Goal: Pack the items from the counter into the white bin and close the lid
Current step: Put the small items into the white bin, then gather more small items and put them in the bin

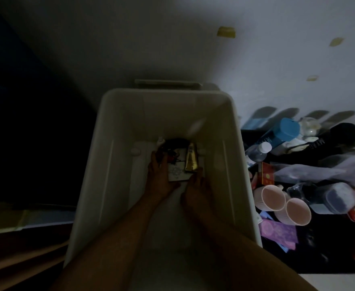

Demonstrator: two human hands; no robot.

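Observation:
Both my arms reach deep into the tall white bin [111, 156]. At its bottom lie a small white patterned box [177, 173], a gold tube [191, 158] and a dark tangle of small items [172, 144]. My left hand [160, 175] lies against the left edge of the white box, fingers stretched toward the dark items. My right hand [195, 191] touches the box's near right corner, just below the gold tube. In the dim light it is unclear whether either hand grips anything.
The bin's lid [168, 83] stands behind its far rim against the wall. On the dark counter [310, 261] to the right lie two pink cups [281, 203], a blue-capped bottle [281, 133], a clear bottle [258, 151], a red box [266, 174], plastic bags and purple packets [277, 233].

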